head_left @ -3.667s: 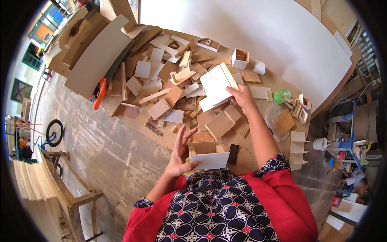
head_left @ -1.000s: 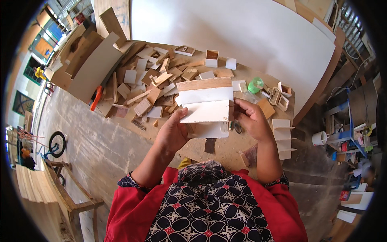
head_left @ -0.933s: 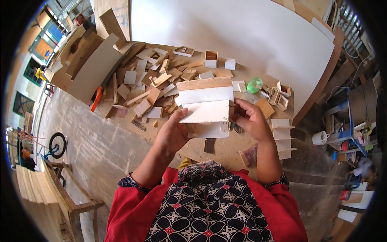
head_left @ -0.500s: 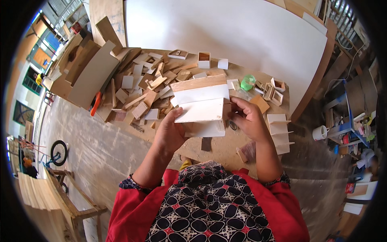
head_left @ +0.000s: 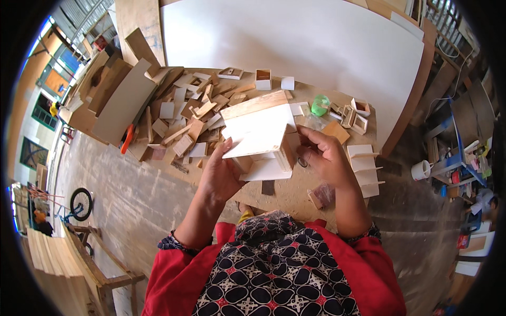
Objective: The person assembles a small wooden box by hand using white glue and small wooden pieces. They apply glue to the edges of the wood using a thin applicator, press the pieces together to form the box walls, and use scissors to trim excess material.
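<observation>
Between my hands, above the workbench (head_left: pixel 287 196), is a small white-faced wooden structure (head_left: pixel 258 138), like a miniature house or shelf. A slanted white top panel and a bare wood strip along its far edge show, with an open compartment below. My left hand (head_left: pixel 217 171) grips its left side, thumb on the top panel and fingers underneath. My right hand (head_left: pixel 321 152) has its fingers bent against the structure's right side; some fingertips are hidden behind it. A dark ring (head_left: pixel 302 162) shows just below the right fingers.
Wood offcuts (head_left: pixel 192 113) are heaped at the left of the bench, beside an orange-handled tool (head_left: pixel 126 139). Small open boxes (head_left: pixel 263 79), a green plastic item (head_left: pixel 320 105) and a white slotted piece (head_left: pixel 362 171) lie around. A large white board (head_left: pixel 295 42) stands behind.
The structure has tipped and turned slightly, so its top panel faces me more and the compartment beneath shows wider. Both hands stay at its sides.
</observation>
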A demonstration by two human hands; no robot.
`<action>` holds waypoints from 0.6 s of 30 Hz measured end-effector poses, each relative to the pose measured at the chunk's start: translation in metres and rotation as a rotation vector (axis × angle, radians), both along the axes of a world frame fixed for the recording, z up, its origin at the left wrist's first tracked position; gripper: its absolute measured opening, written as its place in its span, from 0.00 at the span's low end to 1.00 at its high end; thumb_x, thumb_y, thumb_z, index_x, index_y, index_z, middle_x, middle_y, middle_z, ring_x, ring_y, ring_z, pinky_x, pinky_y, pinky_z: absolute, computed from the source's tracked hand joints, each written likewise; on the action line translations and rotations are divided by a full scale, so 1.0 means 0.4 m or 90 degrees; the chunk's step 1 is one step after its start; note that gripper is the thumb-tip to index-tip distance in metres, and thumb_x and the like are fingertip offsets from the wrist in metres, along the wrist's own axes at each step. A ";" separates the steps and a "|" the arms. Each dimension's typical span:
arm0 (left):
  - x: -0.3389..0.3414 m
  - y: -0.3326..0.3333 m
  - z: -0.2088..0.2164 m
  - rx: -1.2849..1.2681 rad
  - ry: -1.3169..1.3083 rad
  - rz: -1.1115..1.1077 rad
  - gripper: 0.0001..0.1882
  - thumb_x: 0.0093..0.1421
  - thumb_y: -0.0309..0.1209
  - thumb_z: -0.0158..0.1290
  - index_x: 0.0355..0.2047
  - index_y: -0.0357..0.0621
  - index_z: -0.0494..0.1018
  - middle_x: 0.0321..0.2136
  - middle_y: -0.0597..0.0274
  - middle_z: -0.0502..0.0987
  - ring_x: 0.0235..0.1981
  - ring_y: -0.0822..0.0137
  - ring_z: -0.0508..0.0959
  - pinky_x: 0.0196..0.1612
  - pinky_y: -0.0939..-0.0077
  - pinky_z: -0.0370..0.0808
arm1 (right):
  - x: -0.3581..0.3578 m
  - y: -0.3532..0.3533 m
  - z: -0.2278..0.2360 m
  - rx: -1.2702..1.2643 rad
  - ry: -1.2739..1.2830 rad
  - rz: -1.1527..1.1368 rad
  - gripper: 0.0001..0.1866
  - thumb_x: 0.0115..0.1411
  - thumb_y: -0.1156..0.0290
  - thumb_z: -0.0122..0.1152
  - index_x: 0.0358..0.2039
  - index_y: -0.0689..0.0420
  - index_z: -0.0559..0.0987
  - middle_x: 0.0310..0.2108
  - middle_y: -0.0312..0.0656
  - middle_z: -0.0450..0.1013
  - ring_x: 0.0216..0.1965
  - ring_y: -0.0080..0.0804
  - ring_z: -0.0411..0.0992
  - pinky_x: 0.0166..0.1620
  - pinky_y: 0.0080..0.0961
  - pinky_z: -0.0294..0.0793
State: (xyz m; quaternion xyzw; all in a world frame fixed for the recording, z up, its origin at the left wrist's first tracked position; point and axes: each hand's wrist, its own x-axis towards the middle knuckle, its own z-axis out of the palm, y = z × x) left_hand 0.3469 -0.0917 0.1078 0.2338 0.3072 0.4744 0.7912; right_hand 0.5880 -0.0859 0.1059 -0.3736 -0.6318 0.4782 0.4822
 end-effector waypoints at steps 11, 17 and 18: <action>0.031 -0.009 -0.019 0.031 0.046 -0.037 0.34 0.63 0.50 0.46 0.63 0.42 0.55 0.57 0.52 0.68 0.56 0.58 0.72 0.55 0.60 0.71 | 0.054 0.033 -0.090 -0.044 -0.002 0.003 0.22 0.58 0.85 0.53 0.55 0.65 0.70 0.37 0.36 0.76 0.37 0.16 0.70 0.40 0.15 0.70; 0.078 -0.023 -0.019 0.111 0.095 0.034 0.36 0.63 0.46 0.48 0.64 0.40 0.51 0.58 0.52 0.65 0.57 0.58 0.70 0.57 0.59 0.70 | 0.081 0.027 -0.130 -0.044 0.092 0.014 0.22 0.56 0.88 0.53 0.52 0.63 0.72 0.36 0.33 0.76 0.35 0.16 0.71 0.39 0.15 0.70; 0.082 -0.021 -0.023 0.114 0.087 0.026 0.36 0.63 0.46 0.48 0.64 0.40 0.50 0.58 0.54 0.64 0.57 0.58 0.70 0.56 0.60 0.70 | 0.091 0.029 -0.139 -0.018 0.085 0.014 0.21 0.57 0.89 0.52 0.52 0.62 0.72 0.38 0.35 0.76 0.38 0.18 0.73 0.42 0.17 0.72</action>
